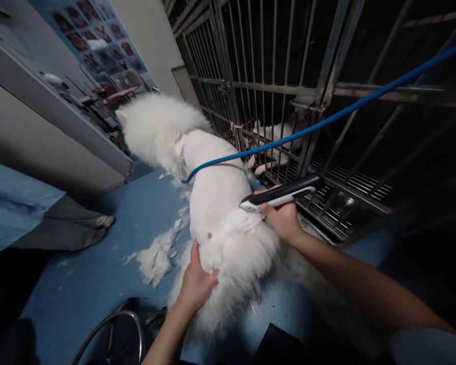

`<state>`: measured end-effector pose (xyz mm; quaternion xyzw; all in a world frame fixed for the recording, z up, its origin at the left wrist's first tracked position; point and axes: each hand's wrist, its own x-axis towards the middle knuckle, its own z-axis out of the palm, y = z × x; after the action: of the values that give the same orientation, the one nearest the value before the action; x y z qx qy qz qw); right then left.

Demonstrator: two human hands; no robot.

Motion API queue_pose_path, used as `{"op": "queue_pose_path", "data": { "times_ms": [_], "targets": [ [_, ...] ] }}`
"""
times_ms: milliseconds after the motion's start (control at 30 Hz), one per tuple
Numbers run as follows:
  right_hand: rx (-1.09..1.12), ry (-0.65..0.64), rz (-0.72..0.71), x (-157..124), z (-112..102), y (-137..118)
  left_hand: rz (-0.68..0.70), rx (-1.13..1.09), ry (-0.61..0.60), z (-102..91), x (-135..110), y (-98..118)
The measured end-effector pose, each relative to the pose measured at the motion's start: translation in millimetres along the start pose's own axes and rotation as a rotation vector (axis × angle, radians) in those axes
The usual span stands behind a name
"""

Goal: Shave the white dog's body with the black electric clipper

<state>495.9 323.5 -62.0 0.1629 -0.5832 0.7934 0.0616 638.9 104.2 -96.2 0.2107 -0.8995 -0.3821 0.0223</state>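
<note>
A white fluffy dog (209, 192) stands on a blue table (110, 263), facing away from me, its back shorn short and its rump still thick with fur. My right hand (283, 219) grips a black and white clipper (281, 193) whose head rests on the dog's right flank. My left hand (195, 281) presses against the dog's rump, fingers closed into the long fur. A blue leash (327, 119) runs from the dog's neck up to the upper right.
Clumps of cut fur (157, 253) lie on the table left of the dog. Metal cages (307, 91) line the right side, with another white dog (273, 139) inside one. A person in blue (15, 203) stands at left. A metal hoop (114, 329) rises near the table's front edge.
</note>
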Motion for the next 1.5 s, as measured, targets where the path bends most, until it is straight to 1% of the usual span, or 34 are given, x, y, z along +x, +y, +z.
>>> {"op": "queue_pose_path", "data": {
  "times_ms": [33,67,133,167,200,233,300,333,367,400,467,533,567,600,633,733,767,800,833,933,967,1000,1033,1133,1167,1200,1300,1333,1367,1400,1500],
  "targets": [
    [0.004,-0.023,-0.012,-4,0,0,0.002,-0.014,-0.007,0.0,1,-1],
    [0.010,-0.082,-0.012,-7,-1,0,0.002,-0.035,-0.022,-0.5,2,-3],
    [0.043,-0.237,0.040,-9,-6,0,0.027,-0.093,-0.050,-3.1,5,-5],
    [0.071,-0.286,0.083,-7,-9,0,0.049,-0.124,-0.061,-5.0,8,-6],
    [0.104,-0.287,0.124,-4,-12,1,0.071,-0.153,-0.070,-7.2,10,-8],
    [0.138,-0.236,0.155,-1,-15,2,0.089,-0.177,-0.077,-9.3,12,-9],
    [0.186,-0.051,0.178,4,-16,7,0.102,-0.193,-0.093,-12.9,15,-13],
    [0.193,0.010,0.181,3,-16,9,0.096,-0.189,-0.098,-14.2,17,-15],
    [0.188,0.018,0.184,0,-14,10,0.083,-0.184,-0.097,-15.2,18,-17],
    [0.175,-0.020,0.182,-5,-12,10,0.067,-0.181,-0.088,-16.1,18,-19],
    [0.136,-0.162,0.154,-18,-11,7,0.040,-0.177,-0.068,-18.0,19,-20],
    [0.096,-0.306,0.123,-27,-13,2,0.038,-0.169,-0.062,-20.3,19,-21],
    [0.081,-0.354,0.116,-28,-17,0,0.036,-0.158,-0.062,-21.5,19,-21],
    [0.077,-0.369,0.118,-27,-20,-2,0.035,-0.144,-0.056,-22.6,19,-22],
    [0.087,-0.343,0.124,-23,-24,-3,0.035,-0.133,-0.050,-23.5,19,-23],
    [0.149,-0.133,0.135,-7,-32,0,0.038,-0.104,-0.013,-24.5,19,-25],
    [0.155,-0.103,0.146,-3,-33,1,0.044,-0.098,-0.008,-24.3,19,-26],
    [0.144,-0.114,0.157,0,-33,3,0.049,-0.096,-0.011,-24.1,19,-26],
    [0.116,-0.159,0.166,1,-33,4,0.054,-0.099,-0.015,-24.0,19,-26],
    [0.003,-0.378,0.197,1,-35,2,0.092,-0.123,-0.031,-24.7,21,-26],
    [-0.025,-0.430,0.202,2,-37,2,0.103,-0.129,-0.030,-25.2,22,-26],
    [-0.038,-0.451,0.205,3,-38,1,0.109,-0.133,-0.024,-25.8,23,-27],
    [-0.032,-0.435,0.205,4,-39,0,0.113,-0.132,-0.017,-26.3,24,-28],
    [0.035,-0.266,0.175,8,-38,1,0.122,-0.124,0.000,-27.3,25,-30],
    [0.032,-0.252,0.171,8,-36,0,0.125,-0.127,-0.002,-27.5,25,-29],
    [0.007,-0.277,0.176,7,-35,-1,0.127,-0.134,-0.008,-27.7,24,-27],
    [-0.134,-0.484,0.214,5,-35,-7,0.126,-0.142,-0.037,-28.6,22,-22],
    [-0.167,-0.533,0.220,6,-36,-10,0.126,-0.132,-0.040,-28.9,21,-21],
    [-0.181,-0.543,0.213,8,-38,-12,0.125,-0.117,-0.039,-29.1,20,-20],
    [-0.173,-0.515,0.196,10,-39,-13,0.124,-0.102,-0.039,-29.2,20,-21],
    [-0.064,-0.307,0.137,14,-36,-11,0.122,-0.090,-0.038,-28.7,19,-24]
  ]
}}
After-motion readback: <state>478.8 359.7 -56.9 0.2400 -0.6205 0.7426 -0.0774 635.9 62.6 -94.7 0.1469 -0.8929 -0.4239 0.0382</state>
